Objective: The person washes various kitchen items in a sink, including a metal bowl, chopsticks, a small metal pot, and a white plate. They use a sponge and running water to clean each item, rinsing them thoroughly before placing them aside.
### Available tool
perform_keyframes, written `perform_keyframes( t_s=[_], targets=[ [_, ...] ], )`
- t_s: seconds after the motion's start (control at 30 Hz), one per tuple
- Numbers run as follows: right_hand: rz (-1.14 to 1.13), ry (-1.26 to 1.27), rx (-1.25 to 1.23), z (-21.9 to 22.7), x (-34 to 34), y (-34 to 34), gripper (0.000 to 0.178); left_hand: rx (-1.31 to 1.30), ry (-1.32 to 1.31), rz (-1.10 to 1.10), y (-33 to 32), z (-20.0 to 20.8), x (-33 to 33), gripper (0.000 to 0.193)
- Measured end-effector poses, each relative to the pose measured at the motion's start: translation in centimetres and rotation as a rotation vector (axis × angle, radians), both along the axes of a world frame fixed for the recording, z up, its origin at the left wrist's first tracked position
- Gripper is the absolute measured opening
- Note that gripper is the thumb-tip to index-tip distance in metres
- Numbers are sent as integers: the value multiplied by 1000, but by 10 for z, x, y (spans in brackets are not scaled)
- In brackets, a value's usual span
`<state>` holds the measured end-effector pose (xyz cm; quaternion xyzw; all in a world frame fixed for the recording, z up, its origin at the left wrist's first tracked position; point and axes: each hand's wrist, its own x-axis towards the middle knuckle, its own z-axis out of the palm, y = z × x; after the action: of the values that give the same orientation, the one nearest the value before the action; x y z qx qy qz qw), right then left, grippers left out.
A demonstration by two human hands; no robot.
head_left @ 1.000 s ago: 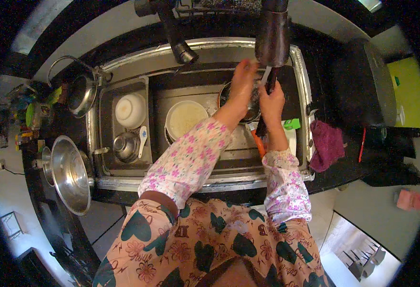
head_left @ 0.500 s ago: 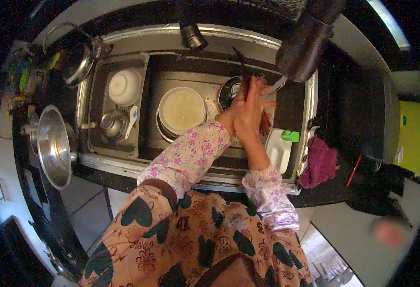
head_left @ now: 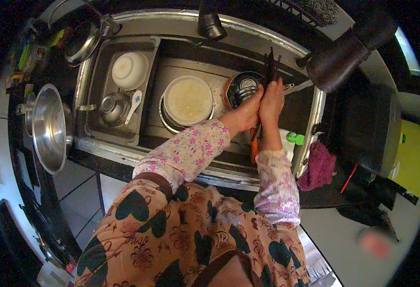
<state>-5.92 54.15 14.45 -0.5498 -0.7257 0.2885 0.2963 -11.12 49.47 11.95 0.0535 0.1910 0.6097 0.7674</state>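
Note:
Over the right part of the sink, my left hand [head_left: 246,113] and my right hand [head_left: 270,106] are pressed together, palm to palm, around a bundle of chopsticks [head_left: 270,67]. Dark ends stick out beyond my fingertips; reddish-orange ends show below my wrists. A thin water stream [head_left: 300,88] from the dark faucet [head_left: 336,62] runs down beside my right fingers. Just left of the fingers sits a pot with an orange side [head_left: 227,90], with a small metal bowl [head_left: 247,87] in it.
A white bowl [head_left: 188,98] of cloudy liquid stands mid-sink. The left tray [head_left: 148,62] holds a white bowl [head_left: 130,71], a metal bowl [head_left: 114,109] and a white spoon [head_left: 133,107]. A green-capped white bottle [head_left: 295,138] and purple cloth [head_left: 317,165] lie right.
My fingers, spread and crossed before, now lie together along the chopsticks. The bundle points more straight away from me. The whole view has turned and shifted a little.

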Motion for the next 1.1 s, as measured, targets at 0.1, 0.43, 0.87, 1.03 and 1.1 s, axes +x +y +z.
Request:
perform_keyframes(
  t_s=[0.1, 0.43, 0.87, 1.03, 1.1],
  targets=[
    [14, -215, 192, -3, -18, -47, 63, 409, -338, 97, 6, -33, -2, 52],
    [-277, 543, -49, -67, 39, 49, 26, -95, 184, 44, -20, 1, 0, 39],
    [-232, 891, -157, -12, 7, -11, 26, -373, 27, 101, -1, -28, -6, 36],
    [-184, 449, -18, -13, 30, 7, 37, -349, 302, 92, 11, -40, -5, 34],
    [-168, 165, 26, 5, 25, -16, 49, -281, 148, 117, 14, -15, 0, 44]
  ],
)
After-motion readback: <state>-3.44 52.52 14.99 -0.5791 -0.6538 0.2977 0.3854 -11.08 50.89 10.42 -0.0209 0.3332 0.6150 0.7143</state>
